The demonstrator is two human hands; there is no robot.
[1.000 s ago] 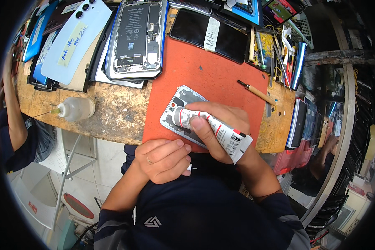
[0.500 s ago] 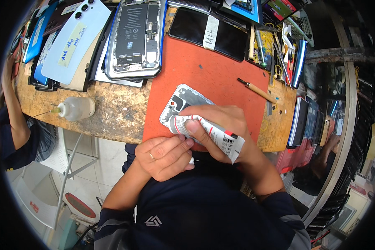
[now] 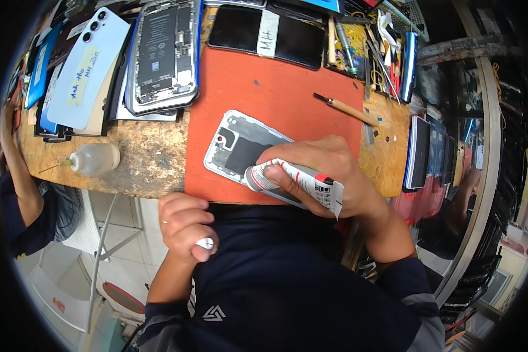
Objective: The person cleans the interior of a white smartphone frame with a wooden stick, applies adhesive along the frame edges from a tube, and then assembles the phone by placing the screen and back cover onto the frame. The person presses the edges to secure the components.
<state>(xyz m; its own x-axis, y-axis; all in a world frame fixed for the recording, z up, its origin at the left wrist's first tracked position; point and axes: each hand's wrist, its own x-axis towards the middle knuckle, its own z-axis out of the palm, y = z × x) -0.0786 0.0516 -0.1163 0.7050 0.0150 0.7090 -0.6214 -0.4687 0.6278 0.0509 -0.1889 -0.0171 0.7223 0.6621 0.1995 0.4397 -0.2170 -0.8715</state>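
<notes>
My right hand [image 3: 325,173] grips a white and red squeeze tube [image 3: 296,182], its narrow end low over the lower edge of a grey phone housing [image 3: 226,158]; whether it touches is hidden. The housing lies tilted on the orange-red mat [image 3: 252,100]. My left hand [image 3: 188,223] is curled below and left of the mat, just off the bench edge, holding a small white cap [image 3: 205,243] between its fingers.
An opened phone [image 3: 161,58], stacked phones and covers [image 3: 79,76] and a black phone [image 3: 232,29] line the back. A bottle [image 3: 97,158] stands left, a wooden-handled tool [image 3: 349,111] lies right, beside a tool tray [image 3: 372,53]. A co-worker's arm [image 3: 20,182] is at far left.
The tube's narrow end has shifted from the housing's upper left toward its lower edge. My left hand has moved left, away from the tube, showing the white cap more.
</notes>
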